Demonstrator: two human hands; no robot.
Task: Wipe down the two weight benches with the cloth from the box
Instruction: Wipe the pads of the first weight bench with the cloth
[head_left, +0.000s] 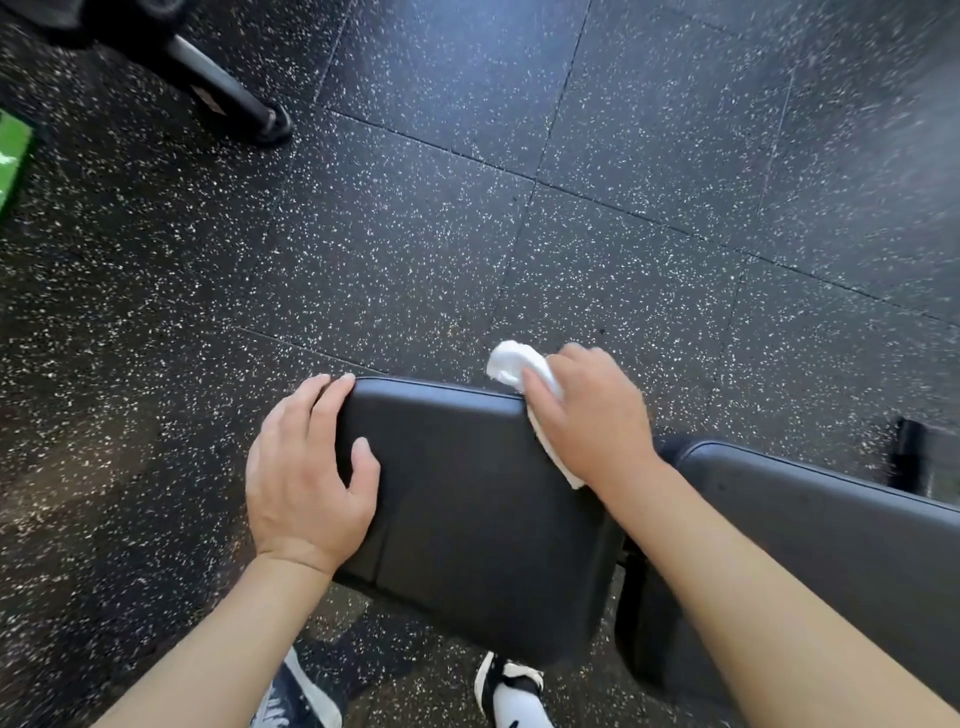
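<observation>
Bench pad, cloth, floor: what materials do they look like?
Bench pad: black vinyl or leather-like upholstery, probably, with smooth soft sheen and piped edge. Cloth: white, crumpled, maybe paper or thin fabric; cannot tell. Floor: dark rubber-like tiles, white flecks, visible seams.

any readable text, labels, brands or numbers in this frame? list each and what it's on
None can be read.
Sticker on the metal leg at upper left: too small and blurred to read.
White marking on the left shoe at the bottom edge: cut off by the frame, not legible.
Bench pad, white cloth and speckled floor: no print visible.
</observation>
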